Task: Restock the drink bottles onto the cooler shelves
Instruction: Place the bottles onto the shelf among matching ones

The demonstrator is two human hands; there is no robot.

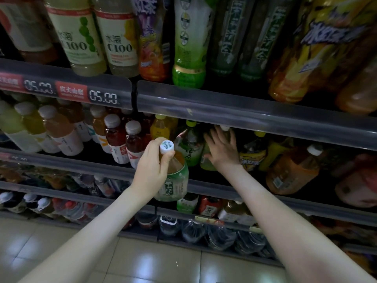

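Observation:
My left hand (153, 166) grips the neck of a tea bottle (175, 180) with a white cap and a green label, held upright in front of the second shelf. My right hand (222, 148) reaches into that shelf with fingers spread and straight, pressing against a bottle (207, 162) with a green label that it mostly hides. A green tea bottle (189, 148) with a yellow-green cap stands between my two hands.
The shelf rail (255, 117) above my right hand hangs close over its fingers. Red tea bottles (122, 137) stand to the left, yellow and orange bottles (289, 168) to the right. Lower shelves hold smaller bottles and large water jugs (220, 235). Tiled floor lies below.

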